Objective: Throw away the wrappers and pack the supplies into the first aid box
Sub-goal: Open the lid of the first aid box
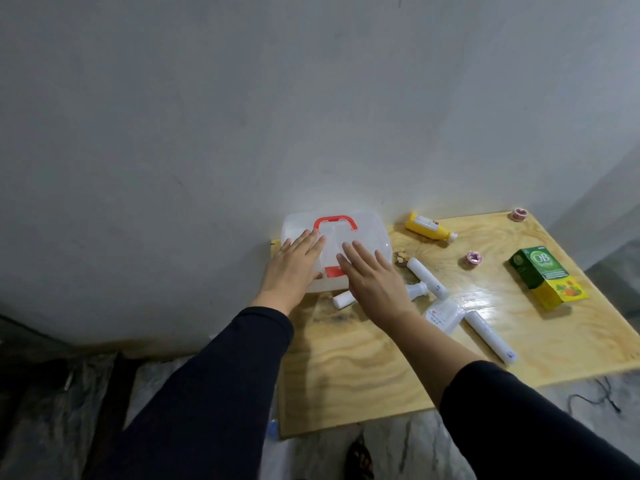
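Note:
A translucent white first aid box (367, 230) with a red handle and a red latch sits lid down at the table's far left corner, against the wall. My left hand (294, 268) lies flat on the box's left side, fingers spread. My right hand (372, 282) rests flat on its front right part, near the latch. Neither hand holds anything. Beside the box lie white rolls (426, 277), a small white bottle (417, 290), a clear wrapped pack (444, 315), a long white roll (490, 337) and a short white roll (343, 300).
On the plywood table (363, 375) also lie a yellow bottle (429, 231), two pink tape rolls (472, 258) (519, 214) and a green and yellow carton (545, 277). A grey wall stands right behind. The floor lies to the left and in front.

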